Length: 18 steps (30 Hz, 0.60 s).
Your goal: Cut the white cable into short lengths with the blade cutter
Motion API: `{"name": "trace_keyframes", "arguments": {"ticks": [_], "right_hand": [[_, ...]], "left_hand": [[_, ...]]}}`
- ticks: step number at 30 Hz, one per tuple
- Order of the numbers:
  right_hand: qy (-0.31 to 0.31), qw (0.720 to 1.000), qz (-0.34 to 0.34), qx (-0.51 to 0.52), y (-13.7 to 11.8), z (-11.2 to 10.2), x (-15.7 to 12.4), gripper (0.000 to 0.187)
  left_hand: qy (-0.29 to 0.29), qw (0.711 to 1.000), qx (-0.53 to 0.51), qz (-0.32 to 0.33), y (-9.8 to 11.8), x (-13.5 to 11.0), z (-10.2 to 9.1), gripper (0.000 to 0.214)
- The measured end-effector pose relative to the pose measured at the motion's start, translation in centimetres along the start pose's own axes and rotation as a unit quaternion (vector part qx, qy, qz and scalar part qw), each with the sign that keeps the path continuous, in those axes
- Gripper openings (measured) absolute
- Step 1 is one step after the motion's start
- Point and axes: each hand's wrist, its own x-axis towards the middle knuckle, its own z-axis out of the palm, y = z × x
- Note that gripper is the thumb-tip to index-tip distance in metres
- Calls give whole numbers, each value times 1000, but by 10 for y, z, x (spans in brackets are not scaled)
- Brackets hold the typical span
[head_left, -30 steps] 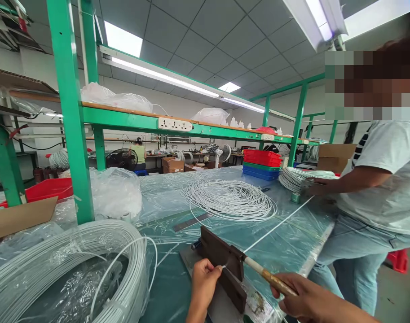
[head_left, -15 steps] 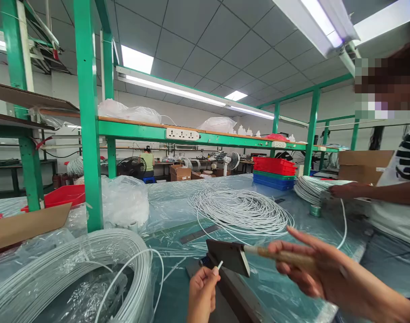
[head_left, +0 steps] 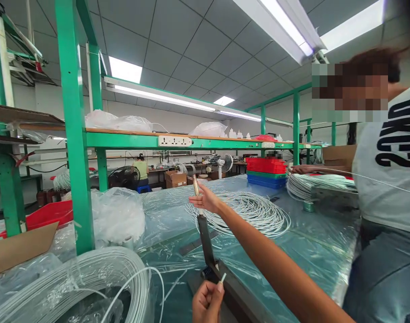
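My left hand (head_left: 207, 301) is low at the frame's bottom, pinching the cut end of a white cable (head_left: 222, 278) beside the cutter's pivot. My right hand (head_left: 205, 199) is stretched forward with its fingers wrapped round the wooden handle of the lever cutter (head_left: 205, 237), whose dark blade arm stands raised nearly upright over its base. The white cable runs back to a big wrapped coil (head_left: 73, 287) at the lower left.
A loose white cable pile (head_left: 245, 213) lies mid-table on plastic sheeting. A co-worker in a white shirt (head_left: 386, 170) stands at right, a hand on another coil (head_left: 319, 185). Green rack posts (head_left: 75, 148) stand at left; red and blue trays (head_left: 266, 171) are stacked behind.
The cutter's lever has swung from down and level to nearly upright, my right hand rising with its handle. The cut length went to the co-worker's side. My left hand keeps pinching the cable end.
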Motion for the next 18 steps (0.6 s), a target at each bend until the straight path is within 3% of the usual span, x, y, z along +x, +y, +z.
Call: {"name": "trace_keyframes", "arguments": {"ticks": [5,10,14,18], "right_hand": [[23,999,-7,-36,23,8,24,35],[13,994,-69,-86,33,11,14,31],[-28,986,-97,-130,37,-1,-30,21],[-182,964,-43,-187,58,-20,-110,19]], "left_hand": [[15,1000,-14,22,-2,2,2,65],[26,999,-36,20,6,1,0,62],[27,997,-69,21,22,0,-6,62],[18,993,-113,39,46,-7,-6,62]]}}
